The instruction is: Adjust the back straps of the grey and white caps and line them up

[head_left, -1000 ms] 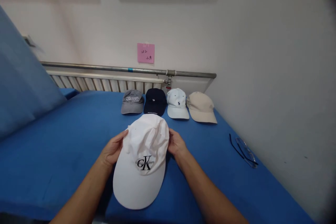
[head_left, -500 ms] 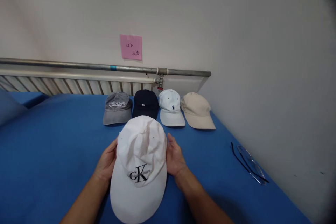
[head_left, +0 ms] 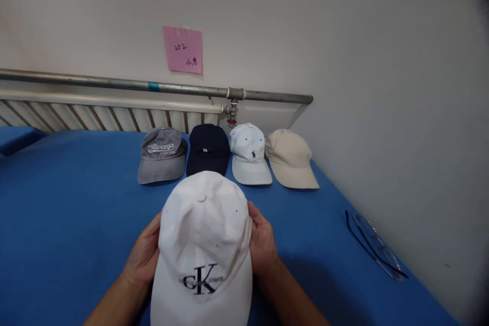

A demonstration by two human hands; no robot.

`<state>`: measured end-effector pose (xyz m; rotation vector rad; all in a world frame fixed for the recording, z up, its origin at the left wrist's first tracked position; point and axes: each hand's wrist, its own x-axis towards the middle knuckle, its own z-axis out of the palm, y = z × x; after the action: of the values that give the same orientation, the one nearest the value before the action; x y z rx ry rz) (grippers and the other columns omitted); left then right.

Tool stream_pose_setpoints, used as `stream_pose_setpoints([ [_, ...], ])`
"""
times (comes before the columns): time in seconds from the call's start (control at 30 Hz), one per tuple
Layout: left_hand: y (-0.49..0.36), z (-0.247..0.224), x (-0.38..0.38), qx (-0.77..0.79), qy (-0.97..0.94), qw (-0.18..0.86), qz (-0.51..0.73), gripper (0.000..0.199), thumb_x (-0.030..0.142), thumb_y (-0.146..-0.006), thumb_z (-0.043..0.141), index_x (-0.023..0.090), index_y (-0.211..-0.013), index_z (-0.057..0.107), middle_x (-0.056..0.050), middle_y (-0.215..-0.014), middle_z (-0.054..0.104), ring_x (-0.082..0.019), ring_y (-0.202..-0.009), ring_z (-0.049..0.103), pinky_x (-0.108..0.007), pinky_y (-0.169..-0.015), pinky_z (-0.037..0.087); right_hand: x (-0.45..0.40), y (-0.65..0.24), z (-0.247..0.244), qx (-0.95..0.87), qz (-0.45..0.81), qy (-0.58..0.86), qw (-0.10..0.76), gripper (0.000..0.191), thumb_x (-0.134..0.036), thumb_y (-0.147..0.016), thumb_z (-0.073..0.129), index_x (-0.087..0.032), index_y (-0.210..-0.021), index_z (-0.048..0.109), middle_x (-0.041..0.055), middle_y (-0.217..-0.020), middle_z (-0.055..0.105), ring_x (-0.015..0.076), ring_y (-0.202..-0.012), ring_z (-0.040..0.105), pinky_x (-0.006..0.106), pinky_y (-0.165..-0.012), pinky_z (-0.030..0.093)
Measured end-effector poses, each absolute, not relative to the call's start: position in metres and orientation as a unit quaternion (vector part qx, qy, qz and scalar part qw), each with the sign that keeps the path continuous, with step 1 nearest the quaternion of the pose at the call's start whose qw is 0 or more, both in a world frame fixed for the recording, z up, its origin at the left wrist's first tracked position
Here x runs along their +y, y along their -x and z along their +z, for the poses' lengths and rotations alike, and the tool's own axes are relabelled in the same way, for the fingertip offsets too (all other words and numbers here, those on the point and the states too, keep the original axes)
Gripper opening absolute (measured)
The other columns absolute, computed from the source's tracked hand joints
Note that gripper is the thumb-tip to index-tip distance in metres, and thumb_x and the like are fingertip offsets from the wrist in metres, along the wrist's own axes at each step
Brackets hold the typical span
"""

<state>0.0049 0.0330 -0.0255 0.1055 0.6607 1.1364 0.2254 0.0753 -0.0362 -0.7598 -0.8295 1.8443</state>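
A white baseball cap [head_left: 202, 234] with a black "CK" mark is held up between my two hands, its brim toward me and running past the bottom edge of the view. My left hand [head_left: 143, 252] grips its left side, and my right hand [head_left: 263, 242] grips its right side; the fingers are partly hidden behind the cap. Beyond it, four caps stand in a row: a grey cap [head_left: 162, 155] with white lettering, a navy cap [head_left: 208, 148] partly covered by the white one, a pale blue cap [head_left: 250, 153], and a beige cap [head_left: 292, 158] at the right end.
The caps rest on a blue sheet [head_left: 76, 204]. Eyeglasses [head_left: 376, 247] lie near its right edge by the wall. Behind the row run a metal pipe [head_left: 187, 88], a radiator [head_left: 87, 118] and a red-handled valve [head_left: 232, 121]. A pink note [head_left: 183, 50] is stuck above.
The white cap has come nearer to me and looks larger, with its crown fuller and less creased. Both hands have moved with it. The view has shifted slightly; the row of caps stays put.
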Motion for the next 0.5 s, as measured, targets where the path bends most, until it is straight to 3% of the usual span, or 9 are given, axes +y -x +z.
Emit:
stream_pose_setpoints([
  [0.13, -0.010, -0.019, 0.029, 0.248, -0.143, 0.828, 0.481, 0.049, 0.021, -0.070, 0.076, 0.015, -0.117, 0.066, -0.007, -0.095, 0.076, -0.031, -0.096, 0.070, -0.038, -0.091, 0.054, 0.073, -0.226, -0.028, -0.360, 0.759, 0.298, 0.453, 0.055, -0.071, -0.074, 0.057, -0.025, -0.100, 0.071, 0.0043, -0.095, 0.074, 0.0273, -0.115, 0.059, 0.042, -0.098, 0.047],
  [0.23, -0.016, -0.020, 0.027, 0.234, -0.171, 0.842, 0.456, 0.050, 0.021, -0.068, 0.076, 0.014, -0.117, 0.066, -0.007, -0.096, 0.076, -0.032, -0.097, 0.070, -0.039, -0.092, 0.053, 0.067, -0.226, -0.017, -0.360, 0.768, 0.275, 0.453, 0.067, -0.079, -0.069, 0.055, -0.023, -0.104, 0.070, 0.0065, -0.099, 0.074, 0.0307, -0.115, 0.060, 0.048, -0.095, 0.047],
  [0.37, -0.022, -0.022, 0.026, 0.240, -0.172, 0.848, 0.440, 0.046, 0.021, -0.069, 0.075, 0.014, -0.114, 0.067, -0.009, -0.093, 0.076, -0.032, -0.096, 0.070, -0.038, -0.090, 0.054, 0.058, -0.227, -0.002, -0.342, 0.782, 0.252, 0.457, 0.067, -0.071, -0.062, 0.068, -0.020, -0.104, 0.070, 0.0094, -0.101, 0.074, 0.0339, -0.111, 0.062, 0.048, -0.093, 0.049],
  [0.5, -0.022, -0.018, 0.024, 0.231, -0.187, 0.847, 0.440, 0.045, 0.022, -0.070, 0.074, 0.013, -0.114, 0.067, -0.008, -0.092, 0.076, -0.031, -0.095, 0.071, -0.036, -0.089, 0.054, 0.055, -0.228, 0.004, -0.325, 0.783, 0.260, 0.462, 0.066, -0.072, -0.067, 0.065, -0.020, -0.107, 0.070, 0.0096, -0.100, 0.075, 0.0324, -0.111, 0.063, 0.045, -0.091, 0.050],
])
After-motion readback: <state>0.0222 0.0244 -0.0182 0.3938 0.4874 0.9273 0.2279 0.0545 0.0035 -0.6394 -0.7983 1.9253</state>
